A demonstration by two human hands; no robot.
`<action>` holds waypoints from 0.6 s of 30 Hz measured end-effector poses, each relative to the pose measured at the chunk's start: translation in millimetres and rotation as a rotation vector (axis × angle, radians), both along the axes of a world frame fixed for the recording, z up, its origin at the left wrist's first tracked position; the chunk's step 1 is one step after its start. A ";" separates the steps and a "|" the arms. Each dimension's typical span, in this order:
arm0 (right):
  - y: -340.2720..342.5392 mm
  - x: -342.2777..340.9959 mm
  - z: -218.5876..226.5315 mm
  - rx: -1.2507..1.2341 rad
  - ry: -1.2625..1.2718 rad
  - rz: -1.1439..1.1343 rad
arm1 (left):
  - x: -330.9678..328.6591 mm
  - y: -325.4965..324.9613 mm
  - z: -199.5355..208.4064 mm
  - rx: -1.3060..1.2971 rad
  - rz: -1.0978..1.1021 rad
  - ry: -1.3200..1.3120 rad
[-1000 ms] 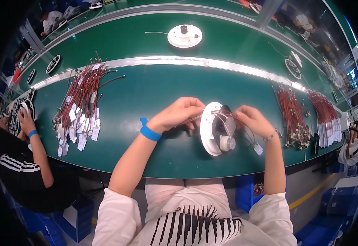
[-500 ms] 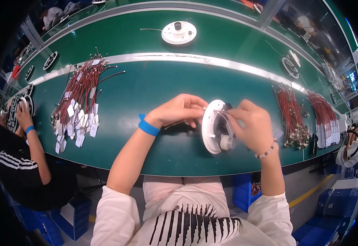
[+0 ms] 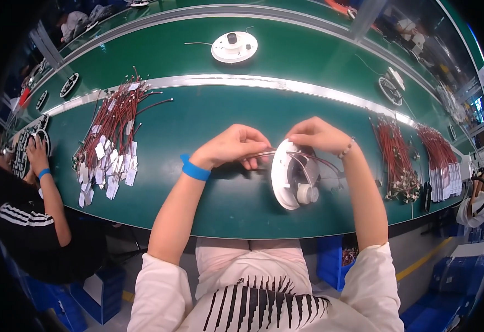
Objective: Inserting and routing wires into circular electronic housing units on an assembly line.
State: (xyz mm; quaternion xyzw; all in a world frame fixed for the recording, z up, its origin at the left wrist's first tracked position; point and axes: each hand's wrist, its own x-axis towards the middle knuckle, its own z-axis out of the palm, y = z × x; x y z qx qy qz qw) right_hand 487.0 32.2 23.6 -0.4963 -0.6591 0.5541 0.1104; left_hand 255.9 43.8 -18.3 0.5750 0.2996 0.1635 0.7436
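Note:
A white round plastic housing [image 3: 279, 182] stands tilted on its edge in front of me, its inner side facing right. A white cylindrical part [image 3: 308, 193] sits low on that side. My right hand [image 3: 318, 135] grips the housing's top rim between thumb and fingers. On the housing's left, my left hand [image 3: 235, 146] pinches thin reddish-brown wires [image 3: 326, 161]. These pass across the upper part of the housing, and their loose ends stick out to the right under my right hand.
Wire bundles with white tags [image 3: 109, 155] lie left; more red wire bundles [image 3: 394, 149] lie right. Beyond a metal rail [image 3: 225, 79], a similar white housing [image 3: 234, 47] rests on the green belt. At far left, a co-worker's hand [image 3: 37, 155] touches a dark round part.
My right hand has gone from the wires at the housing's inner side up to its top rim. More wire now extends right of the housing. The housing on the belt has shifted left.

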 end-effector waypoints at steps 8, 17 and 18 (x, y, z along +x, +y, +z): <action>-2.2 29.7 -11.1 -0.018 0.108 -0.037 | -96.6 -1.1 -10.9 0.210 0.408 0.304; -10.5 26.1 -32.0 -0.016 0.276 -0.096 | -52.0 -39.2 13.8 1.040 1.036 0.339; -12.1 25.8 -34.3 -0.018 0.294 -0.132 | -39.6 -49.8 15.9 1.024 0.852 0.280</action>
